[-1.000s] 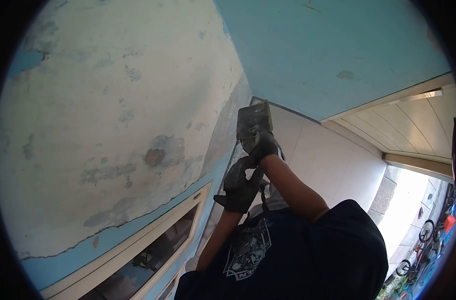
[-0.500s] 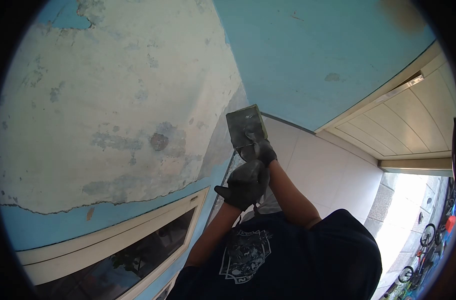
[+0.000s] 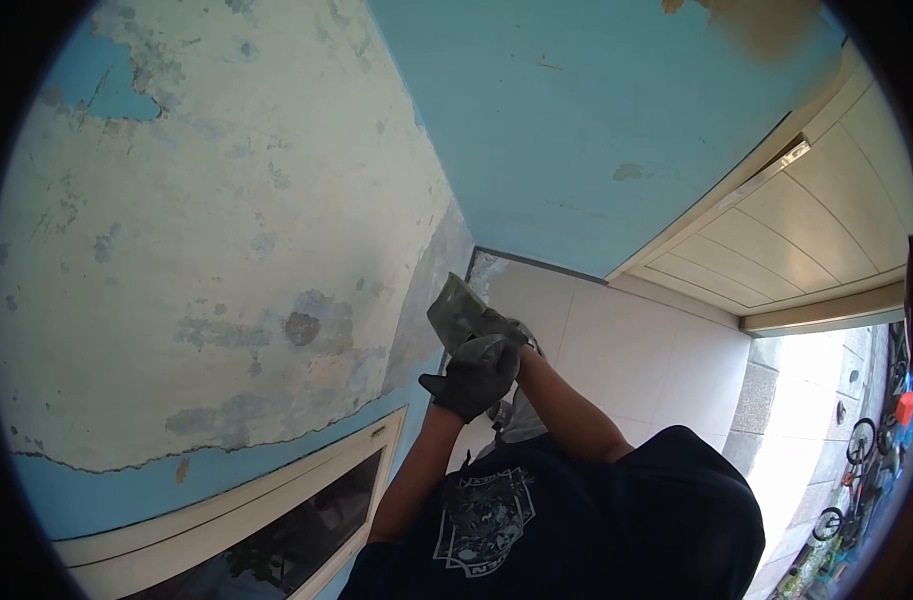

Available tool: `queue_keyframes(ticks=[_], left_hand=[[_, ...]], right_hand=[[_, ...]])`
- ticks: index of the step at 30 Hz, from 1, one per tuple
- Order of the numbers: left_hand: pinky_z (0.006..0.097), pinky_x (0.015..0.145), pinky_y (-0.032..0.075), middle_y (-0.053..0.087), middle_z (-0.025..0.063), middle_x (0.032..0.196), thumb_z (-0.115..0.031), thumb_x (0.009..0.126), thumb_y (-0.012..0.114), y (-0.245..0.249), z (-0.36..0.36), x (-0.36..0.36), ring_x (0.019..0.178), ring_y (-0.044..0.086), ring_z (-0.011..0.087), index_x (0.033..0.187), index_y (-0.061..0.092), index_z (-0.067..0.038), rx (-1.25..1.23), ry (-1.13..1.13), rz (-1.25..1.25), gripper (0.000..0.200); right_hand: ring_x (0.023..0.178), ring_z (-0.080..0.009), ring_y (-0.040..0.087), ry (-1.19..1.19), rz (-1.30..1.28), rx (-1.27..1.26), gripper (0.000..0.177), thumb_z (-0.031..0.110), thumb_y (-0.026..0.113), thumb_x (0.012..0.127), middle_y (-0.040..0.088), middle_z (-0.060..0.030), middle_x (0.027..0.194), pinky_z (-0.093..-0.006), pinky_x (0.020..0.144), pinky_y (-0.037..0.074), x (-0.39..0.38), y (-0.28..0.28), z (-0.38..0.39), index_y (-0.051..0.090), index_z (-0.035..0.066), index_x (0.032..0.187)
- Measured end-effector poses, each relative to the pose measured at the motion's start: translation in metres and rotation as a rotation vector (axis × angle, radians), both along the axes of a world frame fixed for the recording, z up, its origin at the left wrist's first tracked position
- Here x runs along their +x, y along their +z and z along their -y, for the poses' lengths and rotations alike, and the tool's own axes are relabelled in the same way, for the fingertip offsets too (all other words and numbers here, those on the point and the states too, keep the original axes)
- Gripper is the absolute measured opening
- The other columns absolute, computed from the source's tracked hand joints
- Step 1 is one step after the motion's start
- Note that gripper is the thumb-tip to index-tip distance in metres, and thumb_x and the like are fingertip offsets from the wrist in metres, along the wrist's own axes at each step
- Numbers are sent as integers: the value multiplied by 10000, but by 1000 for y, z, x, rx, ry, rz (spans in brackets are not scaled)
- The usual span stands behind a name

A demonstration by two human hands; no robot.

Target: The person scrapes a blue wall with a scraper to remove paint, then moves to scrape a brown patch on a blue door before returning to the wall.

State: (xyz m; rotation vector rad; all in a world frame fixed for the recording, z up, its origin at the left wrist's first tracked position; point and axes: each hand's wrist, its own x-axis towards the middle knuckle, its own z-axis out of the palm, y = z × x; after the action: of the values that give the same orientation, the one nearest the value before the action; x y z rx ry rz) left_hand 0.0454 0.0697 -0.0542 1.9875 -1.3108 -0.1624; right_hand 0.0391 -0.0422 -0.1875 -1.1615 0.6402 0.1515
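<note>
My right hand [image 3: 509,333], in a dark grey glove, is closed at the lower end of a grey-green rectangular pad [image 3: 459,308], which looks like a sanding pad. The pad is tilted, its far end pointing up and left beside the wall corner. My left hand [image 3: 475,378], gloved as well, overlaps my right hand and the pad's near end. Its fingers are curled while the thumb sticks out to the left; what they grip is hidden.
A pale, patchy wall [image 3: 207,240] with peeled paint rises at left, above a framed window [image 3: 277,530]. Another blue wall [image 3: 577,130] stands ahead, next to a cream panelled door [image 3: 777,230]. Light floor tiles [image 3: 617,350] lie below. Bicycles [image 3: 861,440] stand outside at right.
The pad and both hands have moved down and left in view. The pad has turned from nearly face-on to a slanted angle. The camera view has shifted slightly.
</note>
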Motion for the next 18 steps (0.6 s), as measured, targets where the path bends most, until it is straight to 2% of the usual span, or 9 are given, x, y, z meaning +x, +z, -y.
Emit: queue_keyframes(ticks=[2,4,8,10,11,12,13,15,18], left_hand=[[477,733,564,716,195,873,-162,921,673,0,4,0,803,697,396,884,686,-7,-21,13,-32,159],[468,745,567,715,197,886,-154,921,677,4,3,-1,829,701,398,909,682,-8,61,31,-43,146],[459,748,564,711,195,908,-165,916,696,-3,10,-15,837,701,393,932,677,-9,-67,-69,-106,158],[497,755,546,691,189,874,-302,962,643,14,11,-31,834,677,410,955,665,-11,-19,10,-284,292],[492,718,543,679,178,842,-333,949,663,12,12,-33,799,678,397,939,664,-21,-27,132,-197,313],[492,718,543,679,178,842,-333,949,663,11,10,-27,799,678,397,939,664,-21,-26,139,-197,313],[484,704,544,677,177,832,-352,943,671,8,6,-18,789,680,391,933,668,-26,73,226,-133,327],[476,689,545,674,175,822,-371,936,679,-3,2,-4,779,681,384,928,671,-30,178,319,-76,341],[461,666,542,678,172,819,-370,920,708,-28,1,17,758,683,370,937,685,-34,142,221,-88,337]], right_hand=[[1036,-315,659,47,111,185,443,351,591,976,658,-165,1167,-421,860,544,2,-17,1,606,66,1315],[994,-279,665,18,204,299,409,299,606,975,657,-134,1150,-400,817,556,-2,-31,5,605,61,1308],[909,-206,678,-202,298,371,352,195,635,974,657,-74,1117,-360,731,580,-13,-47,1,603,50,1292],[900,-221,684,-250,126,330,370,215,639,963,664,-93,1114,-371,722,576,-9,-16,7,606,49,1292],[891,-235,690,-303,-47,286,389,234,644,952,671,-112,1110,-382,713,572,-7,-2,9,609,48,1292],[891,-235,690,-296,-49,287,389,234,644,952,671,-112,1110,-382,713,572,-10,11,11,609,48,1292],[897,-247,696,-58,-64,-423,403,248,640,950,677,-133,1114,-401,724,574,-16,22,12,607,43,1294],[903,-260,701,208,-71,-1123,417,262,637,948,682,-153,1117,-421,734,576,-15,10,10,606,37,1297],[929,-270,709,201,-180,-1152,461,323,653,943,683,-185,1147,-441,775,580,16,-93,9,609,15,1284]])
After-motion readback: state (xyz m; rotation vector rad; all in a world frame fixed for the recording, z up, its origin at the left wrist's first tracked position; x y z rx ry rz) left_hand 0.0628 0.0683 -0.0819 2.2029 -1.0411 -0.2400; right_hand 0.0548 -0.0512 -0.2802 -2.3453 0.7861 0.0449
